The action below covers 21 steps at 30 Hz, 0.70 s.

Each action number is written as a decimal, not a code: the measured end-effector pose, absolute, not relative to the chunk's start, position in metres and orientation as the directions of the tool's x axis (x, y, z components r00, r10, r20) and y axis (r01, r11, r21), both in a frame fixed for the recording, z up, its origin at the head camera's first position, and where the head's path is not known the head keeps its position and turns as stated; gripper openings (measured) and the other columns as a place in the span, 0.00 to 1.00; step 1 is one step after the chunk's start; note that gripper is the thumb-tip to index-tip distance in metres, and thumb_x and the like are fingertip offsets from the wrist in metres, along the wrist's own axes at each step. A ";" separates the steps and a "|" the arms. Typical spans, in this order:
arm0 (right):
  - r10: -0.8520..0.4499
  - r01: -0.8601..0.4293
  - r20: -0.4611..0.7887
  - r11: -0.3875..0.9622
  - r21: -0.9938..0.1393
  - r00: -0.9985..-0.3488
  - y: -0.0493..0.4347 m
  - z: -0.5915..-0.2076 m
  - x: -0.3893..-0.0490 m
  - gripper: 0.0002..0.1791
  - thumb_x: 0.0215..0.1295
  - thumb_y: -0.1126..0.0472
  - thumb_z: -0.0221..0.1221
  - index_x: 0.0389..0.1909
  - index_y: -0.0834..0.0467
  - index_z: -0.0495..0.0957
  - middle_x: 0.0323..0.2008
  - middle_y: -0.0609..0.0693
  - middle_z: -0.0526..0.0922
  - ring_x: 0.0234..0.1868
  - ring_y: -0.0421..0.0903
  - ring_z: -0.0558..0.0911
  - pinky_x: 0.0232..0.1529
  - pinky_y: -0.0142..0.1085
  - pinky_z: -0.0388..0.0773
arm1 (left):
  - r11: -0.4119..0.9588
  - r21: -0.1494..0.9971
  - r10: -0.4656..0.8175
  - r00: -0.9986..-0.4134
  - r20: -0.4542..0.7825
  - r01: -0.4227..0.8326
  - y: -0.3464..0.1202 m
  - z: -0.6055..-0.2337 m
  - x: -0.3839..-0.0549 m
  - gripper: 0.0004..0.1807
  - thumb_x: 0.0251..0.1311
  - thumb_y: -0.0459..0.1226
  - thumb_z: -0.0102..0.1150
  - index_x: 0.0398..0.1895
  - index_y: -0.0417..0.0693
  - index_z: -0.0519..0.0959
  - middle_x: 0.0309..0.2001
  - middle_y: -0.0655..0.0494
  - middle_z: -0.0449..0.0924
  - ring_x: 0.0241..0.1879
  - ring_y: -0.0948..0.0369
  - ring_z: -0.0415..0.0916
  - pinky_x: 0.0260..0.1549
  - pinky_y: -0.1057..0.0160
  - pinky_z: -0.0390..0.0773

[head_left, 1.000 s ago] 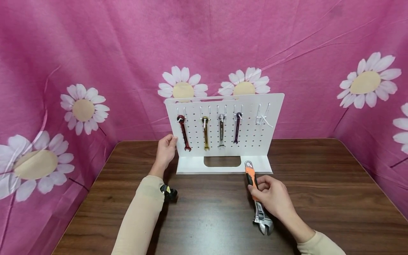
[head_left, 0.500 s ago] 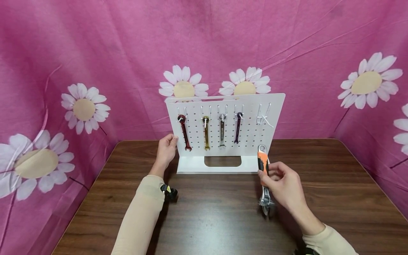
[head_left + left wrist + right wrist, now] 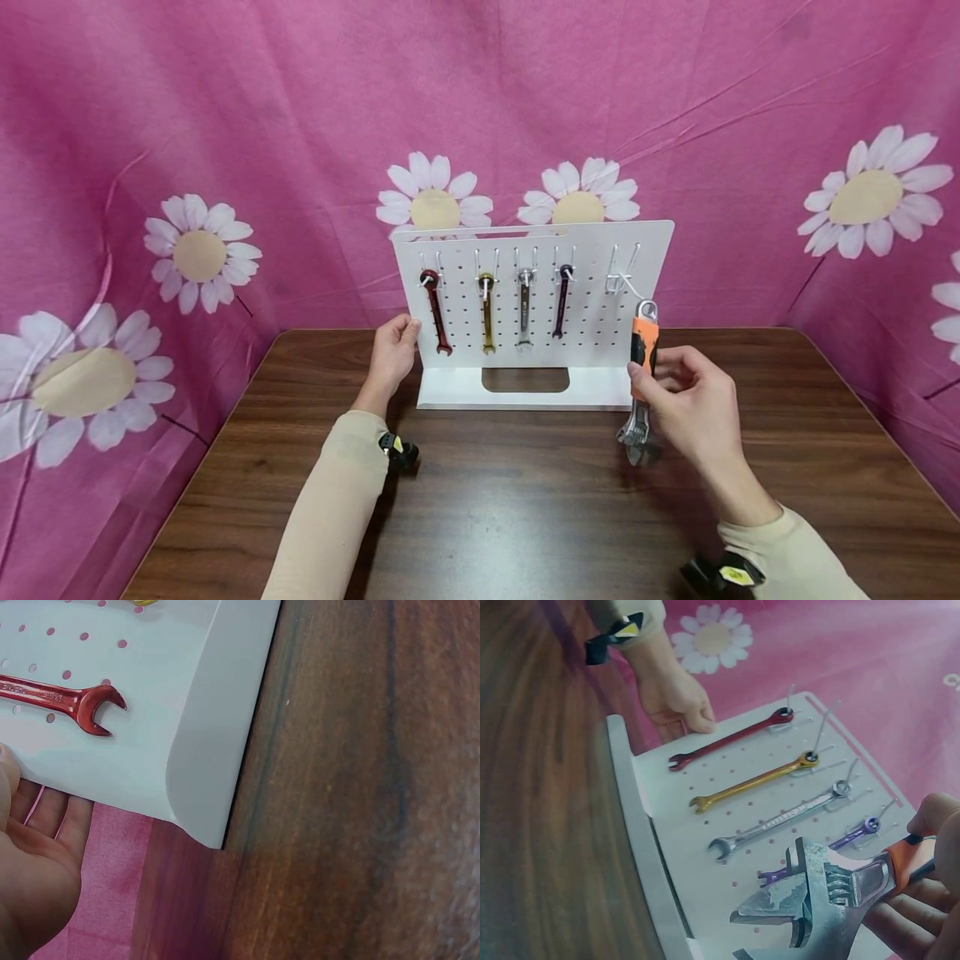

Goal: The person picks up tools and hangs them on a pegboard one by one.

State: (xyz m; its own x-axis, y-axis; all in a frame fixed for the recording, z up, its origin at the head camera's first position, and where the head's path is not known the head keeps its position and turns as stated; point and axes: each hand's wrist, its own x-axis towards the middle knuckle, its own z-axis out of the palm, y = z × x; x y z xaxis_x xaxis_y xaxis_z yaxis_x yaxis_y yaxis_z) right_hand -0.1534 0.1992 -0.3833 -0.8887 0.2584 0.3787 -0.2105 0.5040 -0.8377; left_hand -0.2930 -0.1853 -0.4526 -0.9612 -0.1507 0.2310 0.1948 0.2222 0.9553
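A white pegboard stand [image 3: 592,300] stands on the table. My left hand [image 3: 393,350] pinches its left edge, thumb in front and fingers behind. With its fingers and thumb, my right hand [image 3: 697,408] grips the orange-and-black handle of an adjustable wrench [image 3: 643,337], hole end up and jaw end down. In the head view the hole end overlaps the tip of the rightmost white hook [image 3: 628,282]. The right wrist view shows the steel wrench head [image 3: 829,900] close up, over the board. A red wrench [image 3: 67,700] hangs nearest my left hand.
Along the board hang the red wrench [image 3: 437,312], a gold wrench [image 3: 487,315], a silver wrench [image 3: 524,308] and a purple wrench [image 3: 562,304] on hooks. Brown wooden table [image 3: 495,500] lies in front. A pink flowered cloth [image 3: 315,167] surrounds the back and sides.
My right hand has lifted the adjustable wrench from low in front of the board, up and to the right, to the rightmost hook. The left hand stays on the board's edge.
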 end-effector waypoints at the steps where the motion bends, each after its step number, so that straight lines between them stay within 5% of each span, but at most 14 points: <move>1: 0.263 -0.211 0.380 0.500 -0.840 -0.887 0.199 -0.382 -0.154 0.12 0.62 0.67 0.76 0.42 0.65 0.85 0.24 0.19 0.80 0.23 0.24 0.81 0.29 0.19 0.77 | 0.222 0.955 -0.150 -0.961 0.233 0.197 -0.185 -0.453 -0.293 0.16 0.81 0.31 0.54 0.33 0.26 0.74 0.19 0.66 0.64 0.23 0.70 0.61 0.24 0.71 0.63; 21: 0.272 -0.171 0.338 0.495 -0.852 -0.901 0.199 -0.389 -0.176 0.14 0.64 0.64 0.75 0.45 0.66 0.85 0.25 0.22 0.79 0.25 0.24 0.81 0.30 0.20 0.78 | 0.230 0.956 -0.158 -0.962 0.224 0.185 -0.185 -0.452 -0.293 0.15 0.81 0.30 0.53 0.33 0.27 0.75 0.19 0.65 0.64 0.23 0.70 0.61 0.24 0.71 0.63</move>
